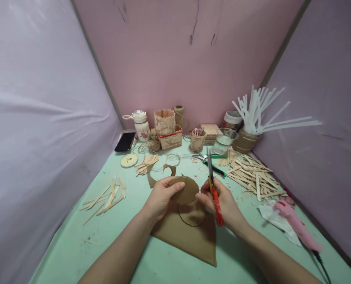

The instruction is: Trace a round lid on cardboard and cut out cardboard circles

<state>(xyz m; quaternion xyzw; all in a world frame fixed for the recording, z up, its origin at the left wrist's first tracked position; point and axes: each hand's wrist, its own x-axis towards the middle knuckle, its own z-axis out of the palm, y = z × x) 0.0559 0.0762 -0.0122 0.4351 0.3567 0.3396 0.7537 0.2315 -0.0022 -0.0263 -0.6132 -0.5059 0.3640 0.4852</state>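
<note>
Pinched between the thumb and fingers of my left hand [165,196] is a brown cardboard disc [184,191], tilted toward me. My right hand [222,201] is closed around red-handled scissors [216,201], their blades pointing up and away from the disc. The thumb and a fingertip of that hand are close to the disc's right edge; I cannot tell if they touch it. Under both hands lies a larger cardboard sheet [184,240] with a dark curved line on it. Behind my left hand are curved cardboard offcuts [151,179].
Wooden sticks lie in a pile [252,173] at right and loosely [107,199] at left. A pink glue gun [298,225] rests on the right side. Green-handled pruners [213,162] lie ahead. Along the back stand a white bottle [142,128], a water bowl [223,142] and glue sticks [255,114].
</note>
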